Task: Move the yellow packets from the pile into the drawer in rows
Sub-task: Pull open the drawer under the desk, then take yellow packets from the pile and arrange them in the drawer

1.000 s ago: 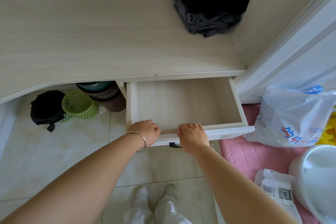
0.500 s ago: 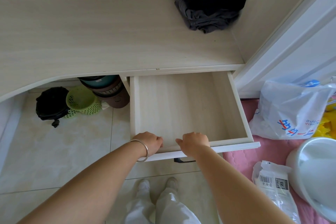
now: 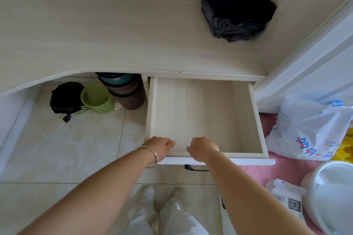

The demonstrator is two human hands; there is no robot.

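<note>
Now the drawer point(image 3: 206, 116) stands pulled out from under the counter point(image 3: 114, 40), bare inside.

Both hands curl over the drawer's front edge, the left hand point(image 3: 159, 147) and the right hand point(image 3: 203, 149) gripping it side by side. Opening looks like the step in hand; no packet is in yet. Yellow packets point(image 3: 345, 145) show at the frame's edge, right of the drawer past a plastic bag point(image 3: 309, 128), so next comes a reach there.

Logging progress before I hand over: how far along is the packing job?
Done: the drawer is pulled wide open, nothing in it. In hand: left hand and right hand grip its front edge. Left: every yellow packet, at the right edge, is unmoved.
</note>
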